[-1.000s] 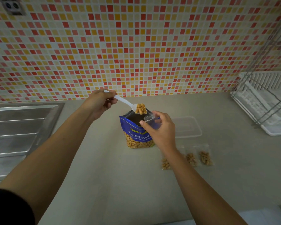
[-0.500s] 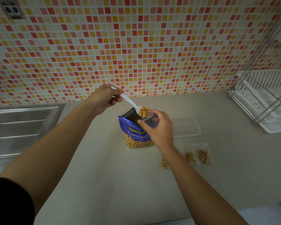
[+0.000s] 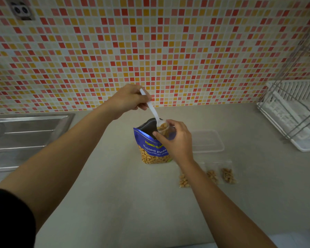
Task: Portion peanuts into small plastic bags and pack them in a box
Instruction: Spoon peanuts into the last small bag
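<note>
Countertop (image 3: 115, 203): spoon (image 3: 153, 111) steep, bowl down-right in small bag (image 3: 166, 130).

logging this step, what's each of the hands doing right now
Left hand: closed on the white plastic spoon, tipping peanuts out.
Right hand: closed on the small clear plastic bag, held over the blue peanut pouch.

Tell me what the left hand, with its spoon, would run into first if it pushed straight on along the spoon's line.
Probably the small plastic bag held open by the right hand: the left hand angles the spoon down-right, bowl already at its mouth. Depth is unclear.
</note>
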Demonstrator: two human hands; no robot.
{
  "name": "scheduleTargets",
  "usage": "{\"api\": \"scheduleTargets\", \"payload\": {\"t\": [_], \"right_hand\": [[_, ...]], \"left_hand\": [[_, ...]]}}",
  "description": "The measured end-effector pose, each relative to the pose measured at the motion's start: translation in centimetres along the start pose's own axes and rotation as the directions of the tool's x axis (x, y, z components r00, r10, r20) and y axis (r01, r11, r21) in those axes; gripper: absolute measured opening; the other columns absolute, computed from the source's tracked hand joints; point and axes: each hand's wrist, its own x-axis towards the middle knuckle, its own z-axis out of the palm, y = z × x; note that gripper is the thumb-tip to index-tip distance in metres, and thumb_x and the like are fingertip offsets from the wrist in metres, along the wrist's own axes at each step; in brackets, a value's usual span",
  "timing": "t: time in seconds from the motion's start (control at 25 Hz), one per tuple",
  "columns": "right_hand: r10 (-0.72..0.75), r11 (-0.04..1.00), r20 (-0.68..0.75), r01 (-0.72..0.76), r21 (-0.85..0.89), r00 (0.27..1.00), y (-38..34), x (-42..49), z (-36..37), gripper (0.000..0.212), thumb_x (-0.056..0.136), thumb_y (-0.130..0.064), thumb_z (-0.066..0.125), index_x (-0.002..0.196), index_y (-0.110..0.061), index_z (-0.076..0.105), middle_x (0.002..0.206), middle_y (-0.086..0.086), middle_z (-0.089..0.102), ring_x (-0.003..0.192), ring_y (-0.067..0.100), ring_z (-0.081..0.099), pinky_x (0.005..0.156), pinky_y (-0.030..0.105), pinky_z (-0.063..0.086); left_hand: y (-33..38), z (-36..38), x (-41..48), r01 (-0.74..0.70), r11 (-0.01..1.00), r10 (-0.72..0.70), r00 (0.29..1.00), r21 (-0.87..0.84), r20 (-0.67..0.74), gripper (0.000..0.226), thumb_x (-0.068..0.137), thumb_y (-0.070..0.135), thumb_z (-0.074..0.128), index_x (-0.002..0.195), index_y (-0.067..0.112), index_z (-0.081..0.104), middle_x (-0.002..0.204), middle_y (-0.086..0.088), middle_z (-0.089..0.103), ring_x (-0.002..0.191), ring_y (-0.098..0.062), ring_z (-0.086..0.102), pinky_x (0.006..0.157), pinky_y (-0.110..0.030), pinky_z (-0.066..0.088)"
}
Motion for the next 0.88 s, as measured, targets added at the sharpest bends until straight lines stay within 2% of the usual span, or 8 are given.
{"api": "scheduleTargets", "payload": {"t": [0.12,0.2,0.28,0.44,0.6,0.68,0.76,0.88], "right_hand": [[0.006,1.0,-0.008,-0.006,0.008,1.0,0.0,0.0,0.1,0.055,0.067,-0.041,0.079,0.111,-0.014,0.06,0.105,-0.003,0.061,0.089,0.006,0.054,0.069,0.004,0.034],[0.007,1.0,-0.009,-0.007,0.022,1.0,0.1,0.1,0.2,0.054,0.067,-0.04,0.08,0.111,-0.014,0.061,0.105,-0.002,0.062,0.087,0.006,0.055,0.068,0.006,0.037],[0.01,0.999,-0.009,-0.009,0.037,1.0,0.2,0.1,0.1,0.054,0.067,-0.039,0.08,0.111,-0.014,0.061,0.105,-0.002,0.062,0.086,0.006,0.056,0.069,0.008,0.042],[0.07,0.991,-0.06,-0.062,0.117,0.996,0.4,0.0,-0.7,0.054,0.066,-0.038,0.081,0.111,-0.015,0.061,0.1,-0.003,0.065,0.087,0.01,0.064,0.077,0.026,0.054],[0.142,0.976,-0.089,-0.125,0.176,0.986,0.3,0.4,-2.3,0.049,0.067,-0.036,0.081,0.108,-0.016,0.062,0.085,-0.009,0.065,0.077,0.002,0.064,0.069,0.014,0.053],[0.153,0.979,-0.072,-0.142,0.147,0.986,0.2,0.9,-3.1,0.047,0.068,-0.04,0.079,0.107,-0.018,0.063,0.085,-0.01,0.064,0.077,0.003,0.063,0.066,0.013,0.051],[0.159,0.982,-0.057,-0.152,0.116,0.986,0.0,1.3,-3.6,0.047,0.068,-0.045,0.077,0.106,-0.02,0.064,0.09,-0.008,0.065,0.079,0.006,0.063,0.066,0.016,0.05],[0.159,0.982,-0.068,-0.15,0.112,0.985,-0.4,1.8,-4.2,0.047,0.067,-0.047,0.077,0.104,-0.021,0.064,0.088,-0.009,0.063,0.074,-0.001,0.06,0.058,0.008,0.044]], "left_hand": [[1.7,0.4,-0.2,-0.123,0.977,0.116,0.992,0.172,0.051,0.011,0.089,0.017,0.059,0.092,0.009,0.066,0.085,-0.002,0.069,0.068,-0.006,0.064,0.052,-0.008,0.044],[2.5,0.1,-0.3,-0.149,0.967,0.147,0.989,0.207,0.023,0.01,0.089,0.017,0.06,0.09,0.01,0.066,0.083,-0.001,0.069,0.068,-0.006,0.065,0.053,-0.008,0.045],[2.6,-0.8,-0.2,-0.138,0.974,0.148,0.988,0.177,-0.042,0.009,0.09,0.018,0.059,0.091,0.012,0.065,0.082,0.001,0.068,0.069,-0.006,0.064,0.052,-0.008,0.044],[0.2,-2.1,0.4,-0.06,0.981,0.097,0.975,0.183,-0.198,0.012,0.09,0.021,0.057,0.096,0.011,0.062,0.084,-0.001,0.067,0.075,-0.012,0.063,0.057,-0.016,0.042],[-3.7,1.0,0.7,-0.07,0.895,0.082,0.997,0.441,-0.009,0.016,0.088,0.025,0.061,0.093,0.01,0.065,0.077,0.001,0.06,0.073,-0.012,0.055,0.058,-0.018,0.036],[-5.5,2.7,1.0,-0.11,0.797,0.086,0.994,0.595,0.068,0.02,0.086,0.03,0.063,0.096,0.013,0.069,0.091,-0.002,0.055,0.09,-0.016,0.051,0.069,-0.021,0.035],[-6.8,3.4,1.2,-0.073,0.755,0.053,0.997,0.651,0.051,0.024,0.083,0.032,0.066,0.101,0.017,0.068,0.105,-0.006,0.048,0.107,-0.02,0.043,0.078,-0.027,0.037],[-6.8,3.3,0.5,-0.032,0.844,0.077,0.995,0.536,-0.062,0.035,0.08,0.034,0.069,0.109,0.018,0.059,0.112,-0.002,0.041,0.104,-0.014,0.04,0.081,-0.025,0.04]]}}
